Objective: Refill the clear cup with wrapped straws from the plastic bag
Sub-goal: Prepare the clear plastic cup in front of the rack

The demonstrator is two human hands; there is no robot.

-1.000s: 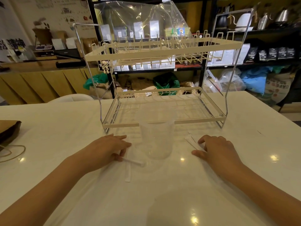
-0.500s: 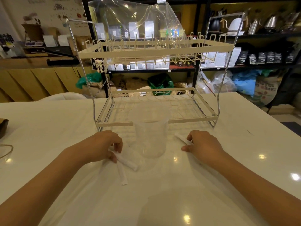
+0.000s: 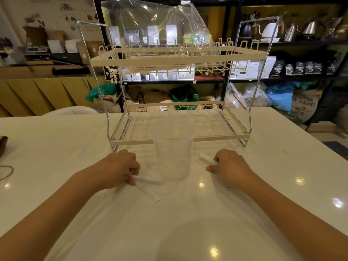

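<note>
Straws in white paper wrappers are lying loose on the white table (image 3: 56, 144), and none appears to be standing in the clear cup (image 3: 173, 159) yet, so the refill looks barely begun. That cup is sitting upright in the middle, just in front of the near edge of the two-tier wire rack (image 3: 178, 59). To its left, the left hand (image 3: 120, 167) is curling knuckles-up over one end of a wrapped straw (image 3: 148, 180) that is pointing toward the cup's base; the fingers seem to be pinching it, though the grip itself is hidden. A second straw (image 3: 148, 193) is lying just nearer, angling off toward the right. On the far side of the cup, the right hand (image 3: 231, 166) is closing loosely around another straw (image 3: 208, 159), whose free end is poking out toward the cup. A clear plastic bag (image 3: 162, 21) is resting up on the rack's top shelf, and I cannot tell whether more straws are inside it. All three visible straws are waiting to be lifted and dropped into the cup.
</note>
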